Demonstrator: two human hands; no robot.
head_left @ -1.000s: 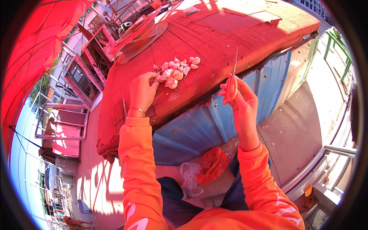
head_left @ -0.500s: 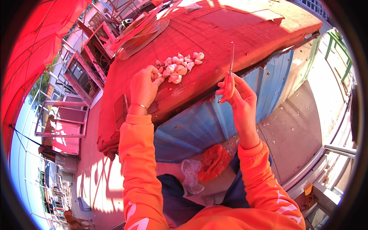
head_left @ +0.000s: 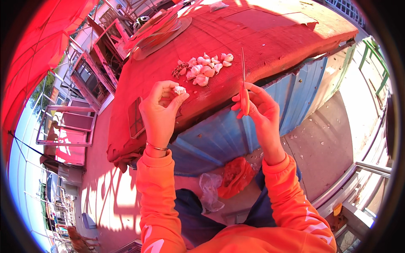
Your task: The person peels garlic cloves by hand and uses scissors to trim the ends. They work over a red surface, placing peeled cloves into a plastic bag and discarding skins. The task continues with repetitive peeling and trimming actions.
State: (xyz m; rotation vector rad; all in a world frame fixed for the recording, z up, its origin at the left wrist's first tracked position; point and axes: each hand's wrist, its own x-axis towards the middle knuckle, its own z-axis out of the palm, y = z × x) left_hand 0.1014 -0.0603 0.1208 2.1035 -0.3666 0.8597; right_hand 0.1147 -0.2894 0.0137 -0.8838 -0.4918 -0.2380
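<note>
Between the thumb and fingertips of my left hand (head_left: 162, 109), a small white garlic bulb (head_left: 179, 90) is pinched above the table's near edge. My right hand (head_left: 262, 110) grips scissors (head_left: 244, 101) by their orange handle, the thin blades pointing up and away from me. A gap separates the blades from the garlic. Just beyond my hands, a pile of garlic (head_left: 203, 70) lies on the red cloth-covered table (head_left: 261, 55). Brownish-red scraps (head_left: 179, 68) sit at the pile's left side.
A dark-edged flat rectangle (head_left: 136, 118) lies at the table's left edge. Blue corrugated metal (head_left: 215, 141) forms its near side. Below, by my legs, are a clear plastic bag (head_left: 210, 192) and a red bag (head_left: 237, 177). Metal frames (head_left: 65, 126) stand at left.
My left hand has drawn back from the pile toward me, lifting a garlic bulb. My right hand has shifted slightly left with the scissors.
</note>
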